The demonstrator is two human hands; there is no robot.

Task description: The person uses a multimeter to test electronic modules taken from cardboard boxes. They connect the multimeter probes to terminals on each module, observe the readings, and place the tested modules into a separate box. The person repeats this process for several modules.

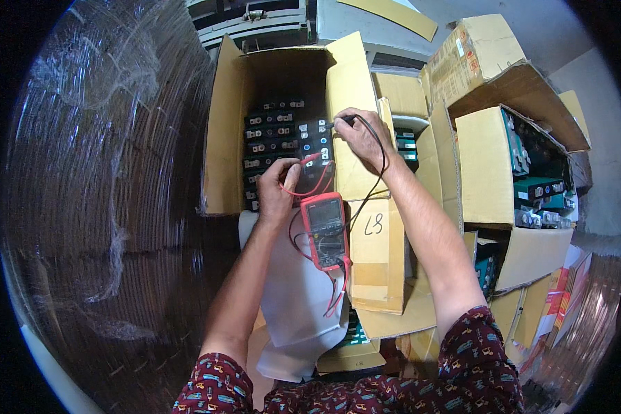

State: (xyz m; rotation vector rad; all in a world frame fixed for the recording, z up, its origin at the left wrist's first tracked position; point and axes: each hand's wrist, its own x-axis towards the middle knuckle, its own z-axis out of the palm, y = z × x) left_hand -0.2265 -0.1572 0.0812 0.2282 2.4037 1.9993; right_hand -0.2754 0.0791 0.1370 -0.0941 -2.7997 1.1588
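My left hand [276, 193] is closed on a red test probe [312, 158], whose tip points at the terminals of the dark battery cells [272, 131]. Between the fingers of my right hand [366, 143] is a black test probe [330, 125], held over the right-hand row of cells. Whether either tip touches metal is too small to tell. The cells stand in rows inside an open cardboard box [223, 138]. A red-and-grey multimeter [326, 231] rests at the box's near edge, its screen unreadable. Red and black leads loop from it to the probes.
White foam sheet [293, 297] hangs below the box. A flap with handwriting [376, 255] lies right of the meter. More open cartons with green-cased cells [537, 188] stand at the right. Stacked sheets wrapped in clear film [110, 207] fill the left side.
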